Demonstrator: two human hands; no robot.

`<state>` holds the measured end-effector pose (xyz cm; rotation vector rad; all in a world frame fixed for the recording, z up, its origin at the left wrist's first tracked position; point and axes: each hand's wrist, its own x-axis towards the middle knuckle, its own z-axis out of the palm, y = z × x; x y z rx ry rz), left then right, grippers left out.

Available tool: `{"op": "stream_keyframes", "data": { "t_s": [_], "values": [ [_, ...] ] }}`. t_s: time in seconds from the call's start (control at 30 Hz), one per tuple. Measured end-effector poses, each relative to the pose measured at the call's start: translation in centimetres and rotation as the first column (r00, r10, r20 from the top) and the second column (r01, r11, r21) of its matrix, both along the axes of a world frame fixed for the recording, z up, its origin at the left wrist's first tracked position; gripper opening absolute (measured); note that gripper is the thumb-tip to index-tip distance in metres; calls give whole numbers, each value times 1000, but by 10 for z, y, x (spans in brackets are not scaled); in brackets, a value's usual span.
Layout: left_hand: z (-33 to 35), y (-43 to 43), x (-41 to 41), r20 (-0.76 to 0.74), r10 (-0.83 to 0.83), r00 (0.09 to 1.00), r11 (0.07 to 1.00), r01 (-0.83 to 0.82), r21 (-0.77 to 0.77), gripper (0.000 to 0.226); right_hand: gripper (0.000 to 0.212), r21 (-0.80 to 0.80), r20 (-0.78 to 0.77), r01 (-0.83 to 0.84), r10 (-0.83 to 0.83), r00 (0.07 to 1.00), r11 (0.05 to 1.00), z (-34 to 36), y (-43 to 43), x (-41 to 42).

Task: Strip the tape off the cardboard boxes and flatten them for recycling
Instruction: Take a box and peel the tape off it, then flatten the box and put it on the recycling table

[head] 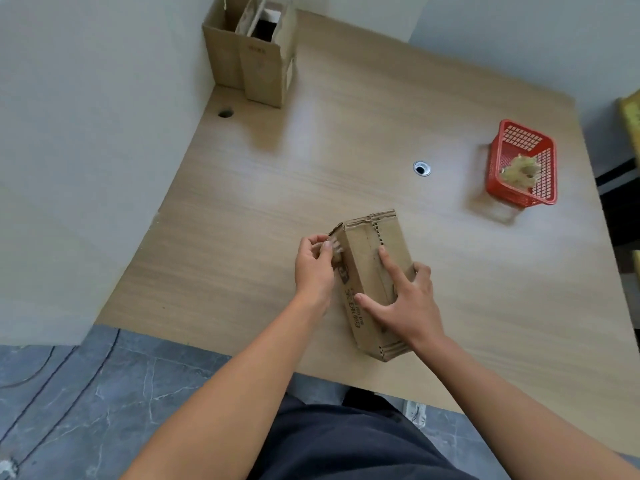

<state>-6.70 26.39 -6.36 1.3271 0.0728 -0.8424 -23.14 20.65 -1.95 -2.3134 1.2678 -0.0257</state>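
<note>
A pale wall (86,133) runs along the left, with grey marbled floor tiles (86,403) below it. Against that wall, at the far corner of the wood-grain desk (346,133), two upright cardboard boxes (252,60) stand side by side with their tops open. The front of one bears faint marks too small to read. Just in front of them is a plain cable hole (225,113) in the desktop.

Near the front edge of the desk lies the cardboard box (367,271) being worked on, resting on one long side with its corrugated end flaps facing away. The left hand (313,268) is at the box's left face, near the far end. Its fingers are curled and its thumb and fingertips pinch a pale strip of tape (334,249) that stands off the cardboard. Dark print runs along that left face. It looks like a block logo followed by characters, but it is blurred and cannot be read.

The right hand (405,303) spans the top of the box. Its thumb is on the printed side, its forefinger is straight along the top seam, and its outer fingers are bent over the right edge, gripping the box.

Further right a metal-ringed grommet (422,168) is set in the desk. Beyond it, well apart from the box, a red plastic basket (498,188) holds a crumpled wad of tape (519,169). A yellow object (630,116) is cut off by the right edge.
</note>
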Motion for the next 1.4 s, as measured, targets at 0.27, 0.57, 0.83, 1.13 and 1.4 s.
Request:
{"op": "stream_keyframes", "data": {
  "t_s": [0.27,0.57,0.83,1.13,1.4],
  "values": [
    [42,-98,-68,345,-362,866,932,347,107,21,96,47,128,156,-161,979,987,28,-90,-83],
    [68,-218,-119,693,-632,346,716,603,352,37,93,88,198,240,-253,947,967,43,-207,-183],
    [70,-294,-185,760,-579,296,759,536,369,24,92,85,124,328,-336,934,941,28,-286,-261],
    [72,-407,-188,711,-649,271,734,468,491,22,92,-18,-92,344,-344,934,939,-13,-341,-295],
    [44,-515,-182,747,-664,-23,706,308,637,17,87,-235,-231,249,-303,925,940,-51,-340,-286]
  ]
}}
